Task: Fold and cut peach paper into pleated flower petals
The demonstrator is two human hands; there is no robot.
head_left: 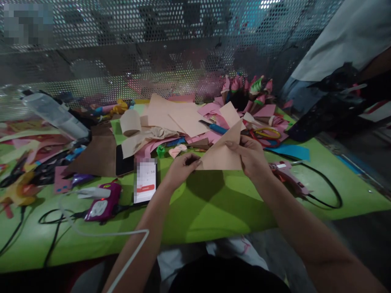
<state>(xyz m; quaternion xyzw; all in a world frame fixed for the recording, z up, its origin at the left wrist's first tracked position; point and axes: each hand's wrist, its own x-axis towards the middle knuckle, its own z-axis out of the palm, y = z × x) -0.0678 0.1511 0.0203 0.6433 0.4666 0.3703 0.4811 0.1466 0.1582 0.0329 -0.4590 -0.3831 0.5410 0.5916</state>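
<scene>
Peach paper triangle (pixel 224 156), held up just above the near part of the green tabletop (pixel 183 224), with a shadow thrown underneath. Its left corner is pinched between thumb and fingers by the left hand (pixel 181 169), and its right side is gripped by the right hand (pixel 253 156), thumb laid on the front face, fingers tucked mostly out of sight behind. Probably held at two far-apart spots like that so the paper gets pulled flat and doesn't flop. The sharp tip is pointed up and a bit right, away from the body; the long edge is slanted from lower left to upper right, bottom edge roughly level. The pink glue gun (pixel 290 178) is parked beside the right forearm, presumably for easy reach.
</scene>
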